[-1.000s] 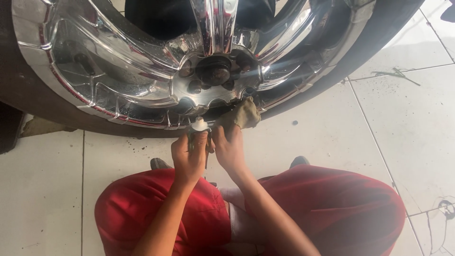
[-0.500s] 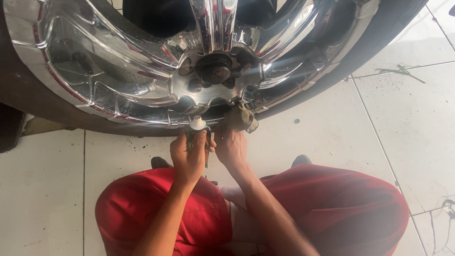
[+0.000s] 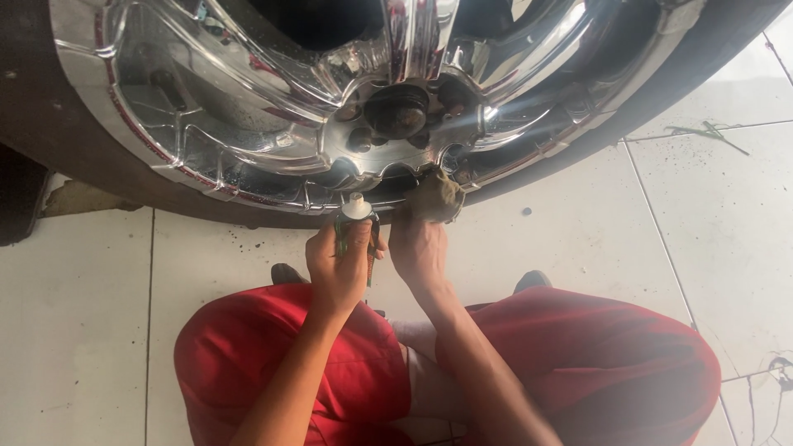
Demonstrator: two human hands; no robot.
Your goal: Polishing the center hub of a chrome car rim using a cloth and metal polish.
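A chrome car wheel (image 3: 248, 107) with shiny spokes and a dark hub fills the top of the view, its black tyre (image 3: 49, 165) resting on the floor. My left hand (image 3: 340, 263) is closed around a small tube with a white cap (image 3: 357, 206), held upright just below the rim. My right hand (image 3: 420, 248) grips a dirty tan cloth (image 3: 436, 196) and presses it against the lower edge of the rim, right of the tube. My knees in red trousers (image 3: 595, 363) spread below my arms.
White floor tiles (image 3: 537, 239) with dark specks lie under the wheel. A twig-like bit of debris (image 3: 706, 132) lies on the tiles at the right. Cables (image 3: 776, 372) show at the right edge. A dark object (image 3: 21, 198) sits at the far left.
Both hands have stayed together below the hub. The rag hand shifted slightly right along the rim, and the view moved a little closer.
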